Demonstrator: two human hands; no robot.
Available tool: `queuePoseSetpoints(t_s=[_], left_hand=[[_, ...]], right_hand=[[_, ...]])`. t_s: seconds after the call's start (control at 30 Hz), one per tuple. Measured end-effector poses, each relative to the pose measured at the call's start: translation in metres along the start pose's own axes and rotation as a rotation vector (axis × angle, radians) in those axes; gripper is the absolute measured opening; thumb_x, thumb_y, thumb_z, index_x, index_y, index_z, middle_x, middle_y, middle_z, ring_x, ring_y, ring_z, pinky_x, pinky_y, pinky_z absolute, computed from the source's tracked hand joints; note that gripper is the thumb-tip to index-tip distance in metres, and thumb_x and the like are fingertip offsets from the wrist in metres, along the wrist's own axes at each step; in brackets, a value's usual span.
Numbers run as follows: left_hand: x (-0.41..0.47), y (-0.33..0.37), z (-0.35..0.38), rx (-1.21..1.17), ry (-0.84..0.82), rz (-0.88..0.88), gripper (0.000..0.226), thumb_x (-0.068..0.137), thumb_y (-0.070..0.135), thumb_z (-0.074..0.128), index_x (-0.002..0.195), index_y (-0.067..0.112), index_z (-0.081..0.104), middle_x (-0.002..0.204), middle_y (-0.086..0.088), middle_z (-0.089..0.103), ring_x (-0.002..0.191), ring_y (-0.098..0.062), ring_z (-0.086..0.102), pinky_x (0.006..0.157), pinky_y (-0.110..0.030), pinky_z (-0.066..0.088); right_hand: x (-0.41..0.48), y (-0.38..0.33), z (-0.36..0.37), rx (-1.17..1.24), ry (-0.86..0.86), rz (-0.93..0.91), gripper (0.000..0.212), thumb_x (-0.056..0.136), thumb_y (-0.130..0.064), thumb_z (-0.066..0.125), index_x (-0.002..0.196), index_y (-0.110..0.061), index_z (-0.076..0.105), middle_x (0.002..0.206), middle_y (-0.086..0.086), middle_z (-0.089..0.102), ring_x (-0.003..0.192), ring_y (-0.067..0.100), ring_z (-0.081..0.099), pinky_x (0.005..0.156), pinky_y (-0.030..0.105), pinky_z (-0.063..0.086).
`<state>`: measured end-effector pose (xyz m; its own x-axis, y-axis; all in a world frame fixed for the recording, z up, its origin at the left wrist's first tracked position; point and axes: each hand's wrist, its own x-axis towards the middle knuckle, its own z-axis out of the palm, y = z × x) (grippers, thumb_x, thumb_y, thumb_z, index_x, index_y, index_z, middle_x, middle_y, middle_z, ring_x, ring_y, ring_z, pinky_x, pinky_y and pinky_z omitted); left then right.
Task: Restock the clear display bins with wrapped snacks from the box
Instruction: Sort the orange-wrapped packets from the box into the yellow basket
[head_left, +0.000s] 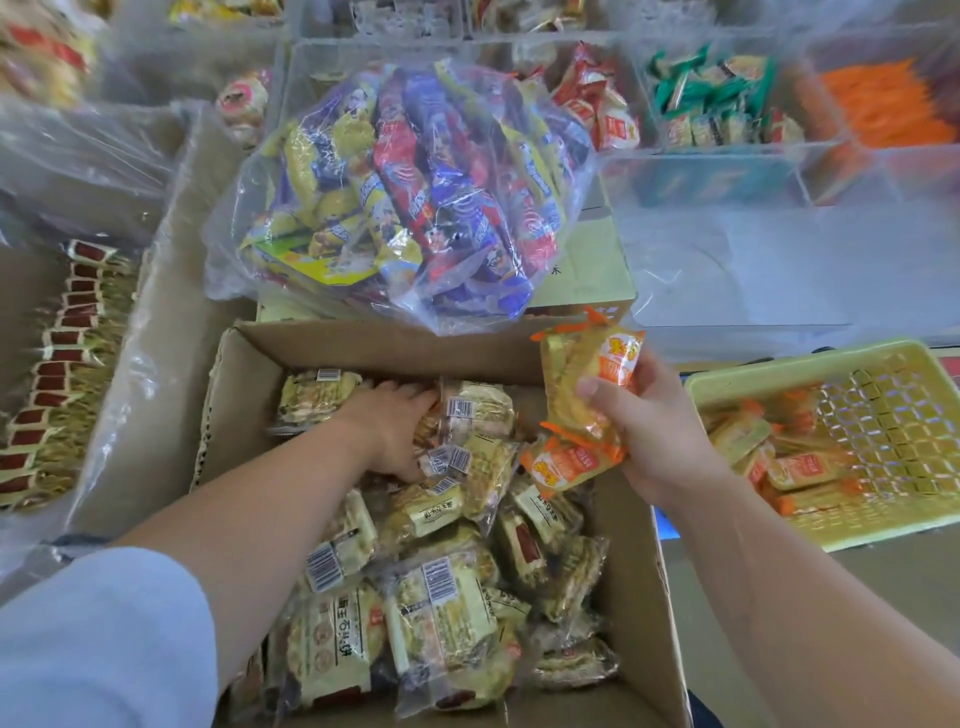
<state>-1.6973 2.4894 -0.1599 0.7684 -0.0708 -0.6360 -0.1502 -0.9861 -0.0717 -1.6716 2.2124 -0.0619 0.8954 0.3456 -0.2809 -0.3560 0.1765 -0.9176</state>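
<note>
Cardboard first: we take the open brown cardboard box (363, 343) as landmark, low centre of the head view. Inside it lies a loose heap of pale-yellow clear-wrapped snack packs (441, 623), pointing every way, no shared long axis. Our left hand (389, 431) is down in the box's far half, fingers curled round one of those packs. The fingertips are buried under wrappers, so we cannot tell how firm the hold is. Our right hand (660, 441) hangs over the box's right wall, thumb and fingers pinching a small bunch of orange wrapped snacks (587, 395), long axes roughly upright, one dangling lower.

Right of the box sits a yellow slotted plastic basket (810, 358) holding similar orange packs (800, 467). Just beyond the box, a big clear plastic bag of mixed yellow, red and blue snacks (415, 197) rests on another carton. The clear display bins (727, 171) stand farther beyond the box and to its right.

Key relation: bins lie ahead-right, so the right hand is nearer; the left must reach round the bag. We judge the restock is midway, with both hands loaded.
</note>
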Motion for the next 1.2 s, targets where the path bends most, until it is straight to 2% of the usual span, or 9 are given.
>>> queuePoseSetpoints(t_s=[0.1, 0.27, 0.47, 0.73, 0.87, 0.93, 1.0, 1.1, 1.2], left_hand=[[0.006, -0.001, 0.003, 0.098, -0.043, 0.050, 0.120, 0.067, 0.063, 0.079, 0.162, 0.028, 0.015, 0.167, 0.001, 0.027, 0.144, -0.030, 0.033, 0.116, -0.053, 0.029], [0.015, -0.001, -0.005, 0.136, -0.096, 0.079, 0.103, 0.068, 0.052, 0.082, 0.155, 0.026, 0.034, 0.157, -0.004, 0.033, 0.136, -0.033, 0.038, 0.112, -0.050, 0.035], [0.020, -0.008, -0.011, 0.153, -0.161, 0.098, 0.106, 0.064, 0.043, 0.089, 0.154, 0.028, 0.035, 0.151, -0.007, 0.043, 0.133, -0.031, 0.044, 0.110, -0.045, 0.038], [0.011, -0.006, 0.000, 0.182, -0.103, 0.128, 0.092, 0.077, 0.023, 0.079, 0.155, 0.022, 0.030, 0.152, -0.012, 0.042, 0.131, -0.032, 0.050, 0.107, -0.047, 0.041], [0.007, -0.006, 0.000, 0.091, -0.036, 0.105, 0.086, 0.070, 0.025, 0.081, 0.146, 0.020, 0.040, 0.122, -0.008, 0.065, 0.106, -0.030, 0.063, 0.087, -0.040, 0.049], [0.004, -0.008, -0.004, 0.012, -0.024, 0.068, 0.092, 0.064, 0.031, 0.086, 0.143, 0.021, 0.039, 0.115, -0.006, 0.068, 0.097, -0.028, 0.064, 0.075, -0.034, 0.045], [-0.001, -0.009, -0.009, -0.082, -0.026, 0.031, 0.097, 0.060, 0.034, 0.088, 0.142, 0.021, 0.038, 0.114, -0.006, 0.067, 0.087, -0.025, 0.058, 0.070, -0.031, 0.044], [-0.010, -0.009, -0.016, -0.221, 0.022, -0.002, 0.099, 0.061, 0.030, 0.089, 0.145, 0.020, 0.036, 0.114, -0.006, 0.064, 0.085, -0.022, 0.051, 0.065, -0.030, 0.045], [-0.024, -0.008, -0.025, -0.262, 0.110, -0.001, 0.081, 0.065, 0.021, 0.085, 0.133, 0.023, 0.041, 0.105, -0.001, 0.060, 0.088, -0.023, 0.057, 0.062, -0.033, 0.048]], right_hand=[[-0.001, 0.001, 0.001, 0.010, -0.022, 0.006, 0.061, 0.058, -0.025, 0.084, 0.111, -0.007, 0.061, 0.083, 0.004, 0.070, 0.075, 0.019, 0.068, 0.064, 0.032, 0.057], [-0.001, -0.001, 0.000, 0.038, -0.037, -0.004, 0.060, 0.058, -0.025, 0.083, 0.110, -0.006, 0.059, 0.078, 0.000, 0.069, 0.071, 0.015, 0.068, 0.062, 0.029, 0.056], [0.000, 0.000, -0.003, 0.052, -0.043, 0.002, 0.057, 0.061, -0.025, 0.084, 0.110, -0.010, 0.061, 0.084, 0.002, 0.070, 0.077, 0.018, 0.070, 0.066, 0.033, 0.057], [0.002, 0.000, -0.003, 0.066, -0.026, 0.005, 0.058, 0.061, -0.026, 0.084, 0.112, -0.013, 0.061, 0.087, 0.001, 0.070, 0.080, 0.018, 0.069, 0.067, 0.033, 0.057], [0.001, 0.001, -0.002, 0.060, -0.038, -0.003, 0.057, 0.062, -0.026, 0.084, 0.113, -0.012, 0.061, 0.086, 0.000, 0.070, 0.079, 0.017, 0.070, 0.066, 0.032, 0.057], [0.001, 0.001, -0.001, 0.047, -0.038, -0.003, 0.059, 0.062, -0.026, 0.084, 0.113, -0.011, 0.060, 0.086, 0.000, 0.070, 0.079, 0.017, 0.070, 0.066, 0.033, 0.057], [0.000, 0.001, -0.001, 0.045, -0.029, 0.000, 0.060, 0.061, -0.026, 0.084, 0.114, -0.011, 0.060, 0.086, 0.000, 0.070, 0.079, 0.017, 0.069, 0.066, 0.034, 0.057], [-0.001, 0.001, 0.000, 0.028, -0.024, 0.005, 0.060, 0.061, -0.027, 0.085, 0.115, -0.013, 0.061, 0.088, 0.001, 0.070, 0.080, 0.018, 0.069, 0.068, 0.037, 0.057], [-0.001, 0.000, 0.002, 0.002, -0.009, -0.003, 0.051, 0.060, -0.028, 0.084, 0.107, -0.018, 0.066, 0.087, 0.002, 0.069, 0.081, 0.020, 0.068, 0.072, 0.045, 0.059]])
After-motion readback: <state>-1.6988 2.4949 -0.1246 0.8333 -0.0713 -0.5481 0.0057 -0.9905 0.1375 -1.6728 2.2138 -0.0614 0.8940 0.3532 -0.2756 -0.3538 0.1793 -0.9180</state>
